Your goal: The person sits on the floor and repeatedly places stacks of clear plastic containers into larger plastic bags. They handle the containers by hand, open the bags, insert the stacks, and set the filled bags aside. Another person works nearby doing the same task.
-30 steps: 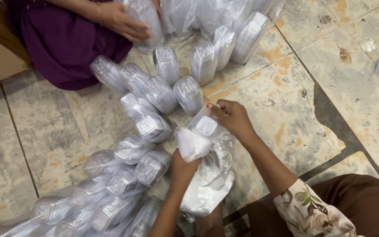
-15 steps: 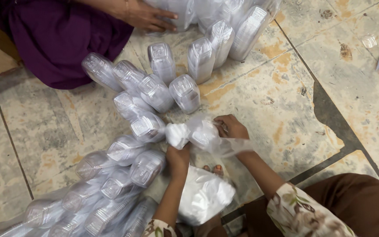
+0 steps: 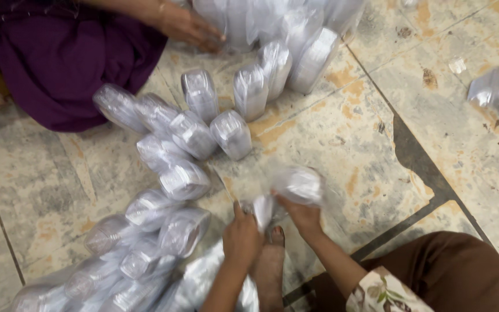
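Note:
My left hand (image 3: 242,238) and my right hand (image 3: 299,214) hold a clear plastic bag with a stack of small clear containers (image 3: 297,185) inside it, just above the stone floor. The left hand pinches the twisted neck of the bag (image 3: 263,209). The right hand grips the bag from below, beside the stack. The bag is blurred. My bare foot (image 3: 270,267) lies under the hands. A heap of empty clear bags (image 3: 200,280) sits by my left forearm.
Several bagged stacks of containers (image 3: 192,134) lie on the floor ahead and to the left (image 3: 140,254). More stand at the top (image 3: 287,63). A person in purple (image 3: 64,63) sits opposite, a hand (image 3: 189,28) on those stacks. Loose bags (image 3: 495,89) lie far right.
My hands have drawn the bagged stack down and towards me, off the pile. The left hand has moved up to the bag's neck. The other person's hand has shifted along the far stacks.

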Demonstrator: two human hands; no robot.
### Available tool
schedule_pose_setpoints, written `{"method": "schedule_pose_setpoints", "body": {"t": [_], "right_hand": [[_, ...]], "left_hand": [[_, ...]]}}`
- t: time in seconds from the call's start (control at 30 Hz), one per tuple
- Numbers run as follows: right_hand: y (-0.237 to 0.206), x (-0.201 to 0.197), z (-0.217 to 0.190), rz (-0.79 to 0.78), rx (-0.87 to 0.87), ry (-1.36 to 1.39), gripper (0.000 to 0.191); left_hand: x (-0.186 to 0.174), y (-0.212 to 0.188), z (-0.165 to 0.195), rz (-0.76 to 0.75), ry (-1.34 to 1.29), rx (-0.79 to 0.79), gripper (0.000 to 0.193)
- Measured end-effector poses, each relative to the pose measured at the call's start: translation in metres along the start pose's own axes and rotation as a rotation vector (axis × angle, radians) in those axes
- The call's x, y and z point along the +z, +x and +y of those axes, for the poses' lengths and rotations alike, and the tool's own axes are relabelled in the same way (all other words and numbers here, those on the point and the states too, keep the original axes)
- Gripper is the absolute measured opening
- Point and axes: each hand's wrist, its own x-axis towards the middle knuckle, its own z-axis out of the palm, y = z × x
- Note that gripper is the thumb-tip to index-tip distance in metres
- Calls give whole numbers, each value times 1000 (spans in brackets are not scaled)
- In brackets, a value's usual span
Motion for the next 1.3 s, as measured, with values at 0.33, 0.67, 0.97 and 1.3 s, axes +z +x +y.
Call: {"method": "schedule_pose_setpoints", "body": {"t": [0.33,0.67,0.97,1.3], "right_hand": [[255,-86,18,820,-143,-7,112],[364,-69,-74,-147,72,153,72],[103,-51,-95,-291,-48,260,52],[3,-32,-189,-696,155,325,59]], "left_hand": [[-39,18,22,-167,-614,-339,44],[-71,13,28,72,-1165,-244,40],[-105,-8,65,44,-1675,-115,58],[-88,-35,68,13,-1791,-136,80]]}}
